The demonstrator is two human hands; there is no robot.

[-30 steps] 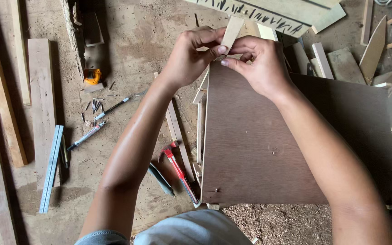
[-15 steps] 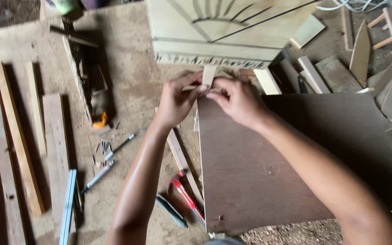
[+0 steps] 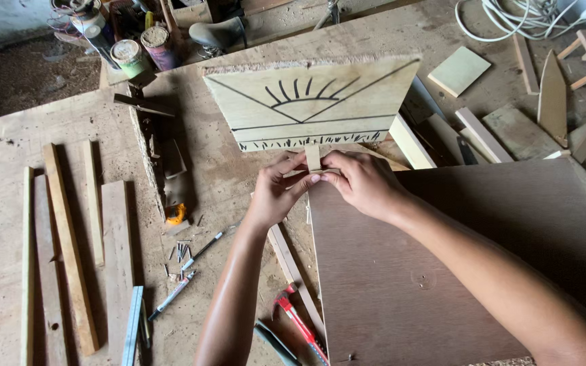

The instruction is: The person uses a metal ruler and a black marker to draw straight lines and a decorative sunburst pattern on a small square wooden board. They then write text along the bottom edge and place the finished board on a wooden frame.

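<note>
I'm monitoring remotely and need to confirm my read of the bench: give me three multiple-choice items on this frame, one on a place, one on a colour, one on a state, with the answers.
1. Where does the panel with the sun drawing lie relative to the hands?
A. beyond them, farther up the bench
B. under the brown board
C. at the left edge by the slats

2. What colour is the handle of the cutter beside the brown board?
A. blue
B. red
C. green

3. How is the small wood strip held?
A. lying loose on the bench
B. gripped by one hand only
C. pinched between both hands

Answers: 1 A, the panel sits just past the fingertips. 2 B, its handle shows red near the bottom edge. 3 C, the left hand and right hand both close on it at the board's top edge.
</note>
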